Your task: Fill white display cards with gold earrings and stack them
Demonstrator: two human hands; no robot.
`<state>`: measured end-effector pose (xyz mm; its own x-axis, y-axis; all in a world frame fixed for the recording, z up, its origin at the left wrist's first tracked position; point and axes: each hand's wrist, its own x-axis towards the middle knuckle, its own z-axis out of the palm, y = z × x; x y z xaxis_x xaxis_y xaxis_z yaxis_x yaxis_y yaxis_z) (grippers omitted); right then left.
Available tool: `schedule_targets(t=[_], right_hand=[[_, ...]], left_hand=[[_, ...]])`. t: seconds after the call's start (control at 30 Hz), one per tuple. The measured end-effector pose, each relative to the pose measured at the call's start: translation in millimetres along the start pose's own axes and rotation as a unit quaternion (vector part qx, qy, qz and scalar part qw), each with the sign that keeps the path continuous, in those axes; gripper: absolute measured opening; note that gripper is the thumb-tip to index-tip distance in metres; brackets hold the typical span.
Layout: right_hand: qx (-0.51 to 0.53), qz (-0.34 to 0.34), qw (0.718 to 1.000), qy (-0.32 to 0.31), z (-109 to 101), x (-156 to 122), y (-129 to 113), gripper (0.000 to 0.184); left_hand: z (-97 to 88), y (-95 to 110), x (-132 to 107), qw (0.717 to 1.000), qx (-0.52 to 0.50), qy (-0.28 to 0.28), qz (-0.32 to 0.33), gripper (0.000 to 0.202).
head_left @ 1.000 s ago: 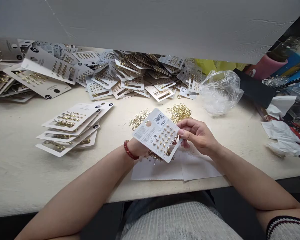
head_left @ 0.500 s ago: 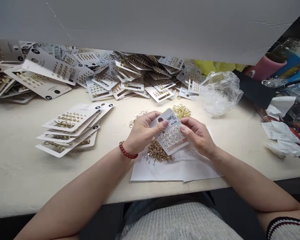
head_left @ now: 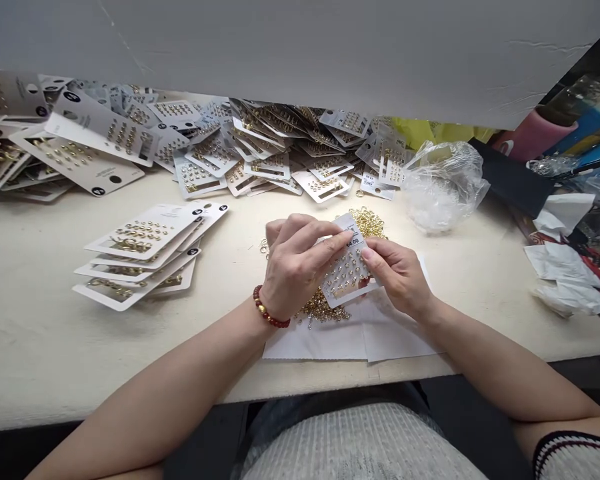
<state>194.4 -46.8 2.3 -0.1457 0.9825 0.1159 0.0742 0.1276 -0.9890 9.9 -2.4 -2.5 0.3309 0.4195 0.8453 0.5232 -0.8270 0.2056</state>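
Note:
A small card of gold stud earrings (head_left: pixel 347 277) with a price label reading 4.00 is held tilted over a heap of small metal pieces (head_left: pixel 325 308). My right hand (head_left: pixel 397 273) pinches the card's right edge, thumb on the front. My left hand (head_left: pixel 300 263) reaches over the card's left side, fingers bent and close together, a fingertip on the label. Its thumb is largely hidden. Beneath the hands lie white paper sheets (head_left: pixel 315 350). Behind the card is a pile of gold rings (head_left: pixel 370 220); my left hand partly covers other loose rings (head_left: pixel 264 250).
A stack of earring cards (head_left: pixel 140 230) stands on the left of the table (head_left: pixel 220 373). Many more cards (head_left: pixel 275 143) are heaped along the back. At right are a clear plastic bag (head_left: pixel 443 187), crumpled white tissue (head_left: pixel 567 287) and a pink container (head_left: pixel 545 137). A grey panel (head_left: pixel 300 53) overhangs the back.
My left hand has turned palm-down and moved its fingers over the label, where before its thumb lay on the card's front. My right hand keeps its pinch on the card.

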Motion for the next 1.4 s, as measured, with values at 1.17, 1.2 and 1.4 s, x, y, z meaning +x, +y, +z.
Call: schedule_targets(t=[1.17, 1.2, 1.4], right_hand=[[-0.224, -0.202, 0.952, 0.061, 11.0, 0.5, -3.5, 0.02], [-0.224, -0.203, 0.951, 0.063, 11.0, 0.6, -3.4, 0.02], [-0.231, -0.207, 0.949, 0.064, 10.8, 2.0, -1.1, 0.019]], left_hand=[[-0.7, 20.9, 17.8, 0.992, -0.063, -0.011, -0.109, 0.005], [-0.4, 20.6, 17.4, 0.992, -0.065, -0.013, -0.111, 0.005], [2.6, 18.1, 14.9, 0.993, -0.074, -0.02, -0.09, 0.009]])
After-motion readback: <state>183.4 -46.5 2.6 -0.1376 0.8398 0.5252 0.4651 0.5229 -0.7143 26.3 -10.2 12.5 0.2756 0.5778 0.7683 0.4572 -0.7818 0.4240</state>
